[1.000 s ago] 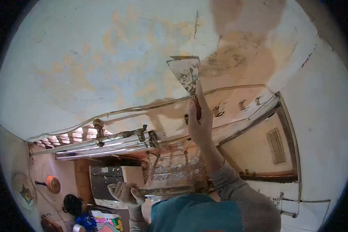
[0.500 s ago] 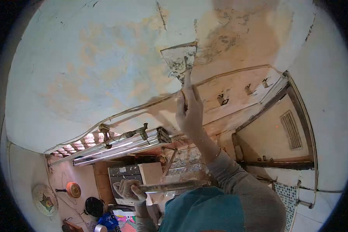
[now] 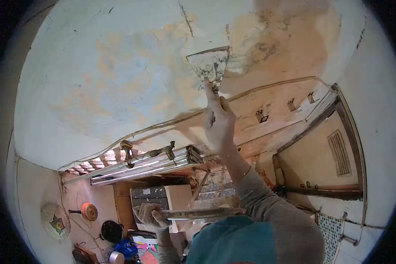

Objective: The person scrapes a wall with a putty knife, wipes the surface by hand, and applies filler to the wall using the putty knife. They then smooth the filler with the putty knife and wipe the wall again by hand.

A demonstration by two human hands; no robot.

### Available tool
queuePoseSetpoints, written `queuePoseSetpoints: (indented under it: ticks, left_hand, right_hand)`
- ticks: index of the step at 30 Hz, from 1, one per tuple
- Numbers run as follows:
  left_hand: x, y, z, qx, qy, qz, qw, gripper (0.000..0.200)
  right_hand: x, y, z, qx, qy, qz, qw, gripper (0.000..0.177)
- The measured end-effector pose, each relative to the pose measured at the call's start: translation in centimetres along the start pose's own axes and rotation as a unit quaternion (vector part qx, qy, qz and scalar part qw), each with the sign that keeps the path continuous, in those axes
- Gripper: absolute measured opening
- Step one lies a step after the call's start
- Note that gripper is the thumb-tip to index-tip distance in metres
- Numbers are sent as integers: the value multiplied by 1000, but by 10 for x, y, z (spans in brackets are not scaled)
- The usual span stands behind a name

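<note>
My right hand (image 3: 220, 121) is raised and closed around the handle of a putty knife (image 3: 209, 66), with the index finger stretched along its blade. The wide blade, smeared with pale filler, lies close against the patchy ceiling (image 3: 141, 75). Dark marks and peeled orange areas show beside it. Lower down, my left hand (image 3: 152, 215) grips one end of a long flat tool (image 3: 202, 213), seen edge-on and coated with whitish material. Its far end reaches in front of my teal and grey top (image 3: 233, 237).
A cable (image 3: 251, 91) runs along the ceiling's edge, above a tube light fixture (image 3: 145, 169) and a pipe with a tap-like fitting (image 3: 163, 152). A doorway with a vent (image 3: 339, 152) stands at right. Pans (image 3: 89, 211) and a decorated plate (image 3: 56, 221) hang lower left.
The view has shifted slightly, so the surroundings sit further right. The putty knife has moved a little across the ceiling and its blade has turned slightly. My left hand keeps its grip.
</note>
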State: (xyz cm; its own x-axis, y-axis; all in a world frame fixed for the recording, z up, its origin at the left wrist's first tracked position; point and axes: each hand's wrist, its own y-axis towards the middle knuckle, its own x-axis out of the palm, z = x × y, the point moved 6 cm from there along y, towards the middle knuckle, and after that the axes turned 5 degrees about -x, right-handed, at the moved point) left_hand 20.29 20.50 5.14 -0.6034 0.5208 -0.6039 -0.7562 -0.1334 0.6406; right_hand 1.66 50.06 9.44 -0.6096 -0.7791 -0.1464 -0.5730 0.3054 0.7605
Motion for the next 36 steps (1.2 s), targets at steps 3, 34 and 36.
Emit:
queuePoseSetpoints:
  ticks: [3,34,36]
  left_hand:
    - [1,0,0,-6,4,2,1000,41]
    - [-3,7,12,19,13,50,998,43]
    - [-3,5,12,28,19,68,997,42]
  right_hand:
    - [-4,7,-2,9,5,-1,1000,69]
    - [-21,9,50,-111,82,150,979,34]
    - [-11,29,43,-69,-4,-8,998,35]
